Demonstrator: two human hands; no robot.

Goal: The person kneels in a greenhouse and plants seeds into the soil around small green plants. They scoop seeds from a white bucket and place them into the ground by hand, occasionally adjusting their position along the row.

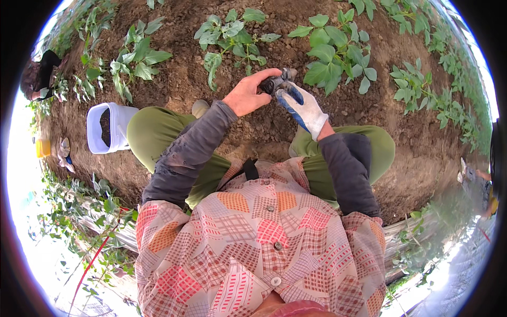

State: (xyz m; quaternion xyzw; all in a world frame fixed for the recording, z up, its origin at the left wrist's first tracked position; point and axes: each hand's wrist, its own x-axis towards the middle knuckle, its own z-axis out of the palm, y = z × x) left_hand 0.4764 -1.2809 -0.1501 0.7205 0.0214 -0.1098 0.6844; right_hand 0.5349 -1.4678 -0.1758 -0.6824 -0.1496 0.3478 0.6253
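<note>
A small dark object [273, 84], black and grey with an uneven surface, is held between my two hands above the bare soil. Its exact kind cannot be made out. My left hand [251, 93] is bare and grips it from the left, thumb and fingers curled around its side. On my right hand [303, 105] is a white work glove with a blue coated palm, its fingertips closed on the object's lower right side. Just beyond the hands grow two leafy green plants, one to the left [237, 37] and one to the right [336, 51].
A white plastic bucket [119, 126] with dark matter inside stands beside my left knee. Farther left lie a blue-and-white glove [65, 154] and a yellow container [42, 147]. People crouch at the far left [43, 75] and far right [477, 186]. More plants [140, 59] grow in rows.
</note>
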